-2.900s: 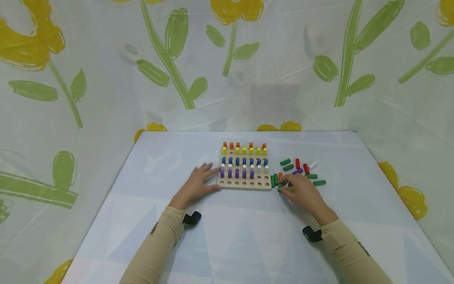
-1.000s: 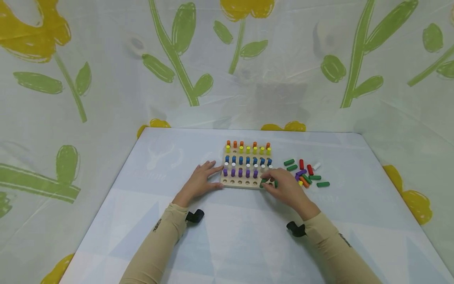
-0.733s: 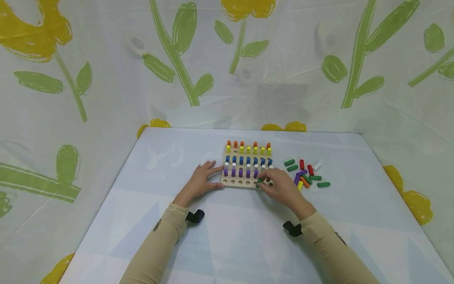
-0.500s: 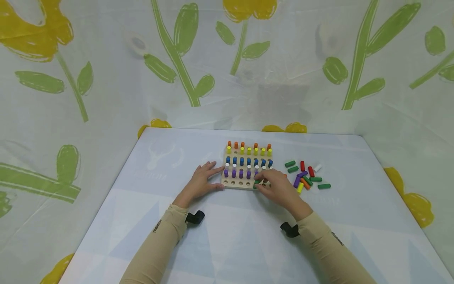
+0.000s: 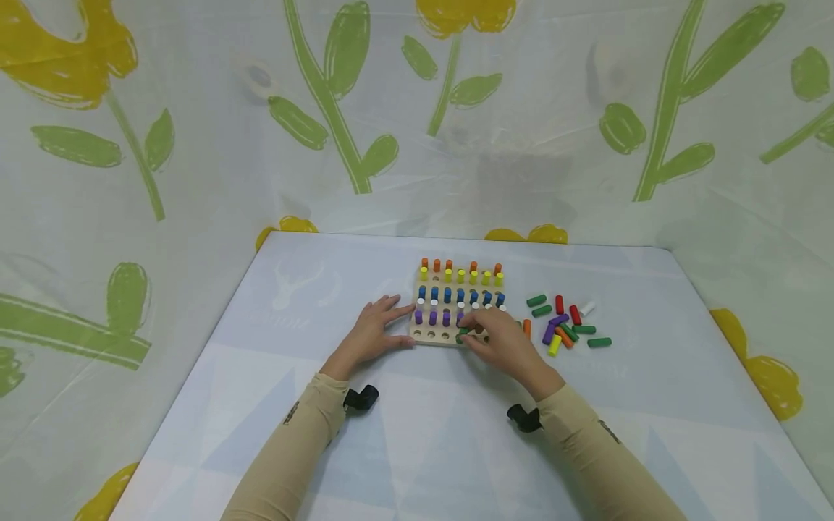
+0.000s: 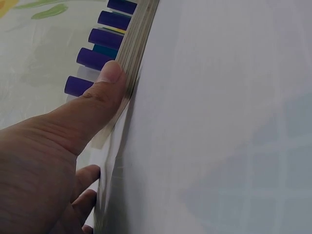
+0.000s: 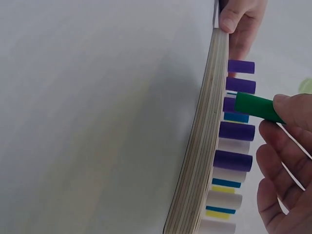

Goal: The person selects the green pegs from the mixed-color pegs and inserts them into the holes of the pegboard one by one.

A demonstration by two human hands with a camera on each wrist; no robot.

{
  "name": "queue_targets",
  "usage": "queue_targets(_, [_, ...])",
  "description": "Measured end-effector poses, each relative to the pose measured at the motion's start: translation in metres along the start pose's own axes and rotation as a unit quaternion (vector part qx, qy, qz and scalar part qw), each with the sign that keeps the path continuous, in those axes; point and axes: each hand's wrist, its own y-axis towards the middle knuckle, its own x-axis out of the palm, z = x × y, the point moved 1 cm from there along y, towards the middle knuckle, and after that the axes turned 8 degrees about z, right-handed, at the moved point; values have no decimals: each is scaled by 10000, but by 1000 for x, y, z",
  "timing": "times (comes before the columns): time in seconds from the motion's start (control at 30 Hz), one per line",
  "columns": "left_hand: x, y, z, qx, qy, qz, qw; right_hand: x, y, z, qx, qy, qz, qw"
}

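Note:
A wooden pegboard (image 5: 439, 341) carries upright rows of orange, yellow, blue, white and purple pegs; holes show along its front row. My left hand (image 5: 373, 333) has its fingers spread at the board's left edge. In the left wrist view its thumb (image 6: 105, 92) lies against the board's side near the purple pegs (image 6: 95, 58). Over the front row, my right hand (image 5: 511, 349) pinches a green peg (image 7: 256, 106) between thumb and fingers. In the right wrist view the peg's free end is in front of the purple pegs. The right hand hides part of the board's right side.
Right of the board lie loose pegs: several green ones (image 5: 599, 342), red (image 5: 575, 315), white (image 5: 588, 308), purple (image 5: 549, 333), orange (image 5: 526, 328) and yellow (image 5: 554, 345). Everything stands on a pale patterned table (image 5: 417, 434), with a flowered curtain (image 5: 521, 145) behind.
My right hand has gone from the loose pegs to the board, carrying a green peg, and has slid left along the front row. The left hand stays at the board's edge.

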Motion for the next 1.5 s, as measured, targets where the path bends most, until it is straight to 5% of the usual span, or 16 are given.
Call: queue_targets(1.5, [2, 0, -1, 90, -61, 195, 9998, 46, 37, -30, -195, -68, -198, 9996])
